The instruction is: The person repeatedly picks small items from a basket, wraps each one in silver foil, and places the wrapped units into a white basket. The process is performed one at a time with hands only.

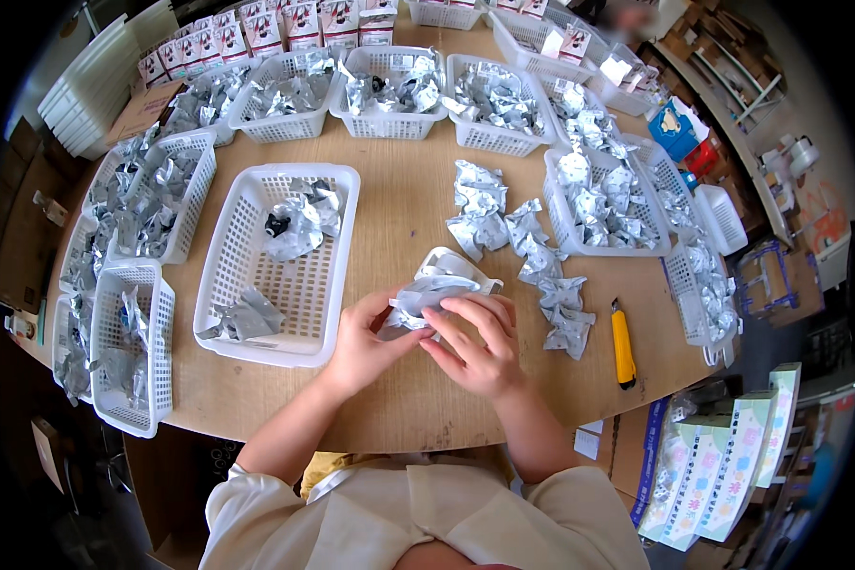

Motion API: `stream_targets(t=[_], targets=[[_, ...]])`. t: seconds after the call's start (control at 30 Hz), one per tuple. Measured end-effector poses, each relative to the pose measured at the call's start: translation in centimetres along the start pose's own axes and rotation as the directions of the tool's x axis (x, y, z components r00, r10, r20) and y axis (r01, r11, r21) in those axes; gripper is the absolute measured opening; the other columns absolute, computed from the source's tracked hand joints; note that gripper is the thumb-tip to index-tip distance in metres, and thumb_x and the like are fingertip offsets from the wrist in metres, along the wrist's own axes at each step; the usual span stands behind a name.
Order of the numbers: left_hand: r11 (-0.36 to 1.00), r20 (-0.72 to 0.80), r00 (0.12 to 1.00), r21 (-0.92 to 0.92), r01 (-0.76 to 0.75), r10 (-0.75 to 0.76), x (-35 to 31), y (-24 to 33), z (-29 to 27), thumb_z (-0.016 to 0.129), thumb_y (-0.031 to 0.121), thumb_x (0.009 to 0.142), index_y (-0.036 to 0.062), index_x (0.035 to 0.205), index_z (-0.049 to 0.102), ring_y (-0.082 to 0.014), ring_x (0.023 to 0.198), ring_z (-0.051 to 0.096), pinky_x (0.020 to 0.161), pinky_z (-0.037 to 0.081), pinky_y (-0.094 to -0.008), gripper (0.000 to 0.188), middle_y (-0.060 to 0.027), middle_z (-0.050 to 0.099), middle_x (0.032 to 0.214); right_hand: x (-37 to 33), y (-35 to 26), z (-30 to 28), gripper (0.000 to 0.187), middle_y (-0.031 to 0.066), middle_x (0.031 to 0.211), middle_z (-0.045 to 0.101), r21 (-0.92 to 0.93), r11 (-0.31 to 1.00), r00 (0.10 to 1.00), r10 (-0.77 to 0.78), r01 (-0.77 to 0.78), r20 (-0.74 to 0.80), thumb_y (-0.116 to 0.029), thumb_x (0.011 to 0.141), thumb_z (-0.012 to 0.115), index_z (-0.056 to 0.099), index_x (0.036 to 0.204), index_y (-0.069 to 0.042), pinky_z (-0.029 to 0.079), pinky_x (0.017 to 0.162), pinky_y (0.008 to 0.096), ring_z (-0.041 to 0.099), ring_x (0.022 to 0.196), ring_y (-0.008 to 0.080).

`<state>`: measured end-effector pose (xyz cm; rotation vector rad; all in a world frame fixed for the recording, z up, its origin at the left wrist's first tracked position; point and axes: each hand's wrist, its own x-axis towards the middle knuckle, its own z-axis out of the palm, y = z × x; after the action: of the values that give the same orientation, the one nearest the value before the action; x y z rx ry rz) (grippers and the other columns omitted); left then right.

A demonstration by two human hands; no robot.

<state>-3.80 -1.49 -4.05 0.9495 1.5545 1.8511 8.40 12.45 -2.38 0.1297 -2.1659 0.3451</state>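
Between my two hands, close to the table's front edge, is a crinkled silver foil packet [437, 293]. My left hand [363, 344] grips its left end, thumb underneath. On the right end, the bent fingers of my right hand [484, 347] press the foil. A white plastic piece [446, 259] shows just beyond the packet, partly hidden by it and my fingers. To the left of my hands stands a large white basket [299, 294] with a few silver packets [302, 223] inside. Two rows of foil packets [478, 204] lie on the table ahead and to the right.
A yellow utility knife [623, 347] lies at the right on the wooden table [389, 199]. White baskets of silver packets [387, 125] ring the far side and both flanks. Printed pouches [301, 27] stand at the back. Boxes [722, 465] sit below the right edge.
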Motion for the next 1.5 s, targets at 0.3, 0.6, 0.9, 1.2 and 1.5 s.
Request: stream_targets(t=[0.3,0.6,0.9,1.2,1.5], targets=[[0.948,-0.009,0.988,0.282,-0.147,0.155,-0.2,0.6,0.0,0.076,0.0,0.074,-0.0003,0.12,0.062,-0.0202,0.097,0.067,0.083,0.054,-0.0315,0.047,-0.0149,0.068,0.108,0.0,-0.3,0.3,0.041,0.0064,0.111,0.06,0.038,0.998,0.999,0.054,-0.054,0.003,-0.018,0.071,0.081,0.069,0.11,-0.011,0.042,0.084,0.0385,0.058,0.098,0.0236],[0.903,0.078,0.984,0.391,-0.177,0.159,-0.2,1.8,-0.2,0.076,0.001,0.072,-0.0011,0.12,0.062,-0.0264,0.095,0.069,0.082,0.054,-0.0336,0.05,-0.0161,0.069,0.105,-0.3,-0.6,0.6,0.039,0.0037,0.105,0.059,0.083,0.988,0.991,0.124,-0.127,0.045,-0.021,0.072,0.08,0.068,0.107,-0.009,0.039,0.085,0.039,0.056,0.095,0.0218],[0.803,0.161,0.9,0.408,-0.435,0.405,-0.4,0.8,0.2,0.076,-0.002,0.071,-0.0004,0.126,0.059,-0.0286,0.099,0.067,0.085,0.053,-0.0347,0.058,-0.0159,0.066,0.115,-0.5,-1.1,0.6,0.034,0.0036,0.111,0.058,0.05,0.997,0.998,0.057,-0.058,0.019,-0.023,0.072,0.079,0.068,0.101,-0.008,0.037,0.087,0.04,0.055,0.097,0.0223],[0.871,0.138,0.944,0.364,-0.33,0.3,-0.2,0.1,0.3,0.078,0.004,0.073,-0.0001,0.125,0.06,-0.0215,0.088,0.068,0.076,0.054,-0.0312,0.055,-0.0154,0.068,0.105,0.0,-1.3,0.3,0.027,0.0002,0.106,0.063,-0.016,0.996,0.993,0.093,-0.092,0.072,-0.031,0.075,0.077,0.069,0.093,-0.011,0.034,0.091,0.0409,0.055,0.101,0.0189],[0.997,0.082,0.994,0.017,0.074,-0.075,-0.3,0.4,0.2,0.073,0.001,0.082,-0.0009,0.122,0.06,-0.0103,0.096,0.063,0.082,0.052,-0.0283,0.042,-0.0062,0.068,0.105,0.4,-0.9,-0.5,0.036,0.0033,0.101,0.063,0.149,0.977,0.984,0.165,-0.155,-0.062,-0.026,0.073,0.078,0.064,0.101,-0.008,0.035,0.09,0.0409,0.054,0.099,0.0221]])
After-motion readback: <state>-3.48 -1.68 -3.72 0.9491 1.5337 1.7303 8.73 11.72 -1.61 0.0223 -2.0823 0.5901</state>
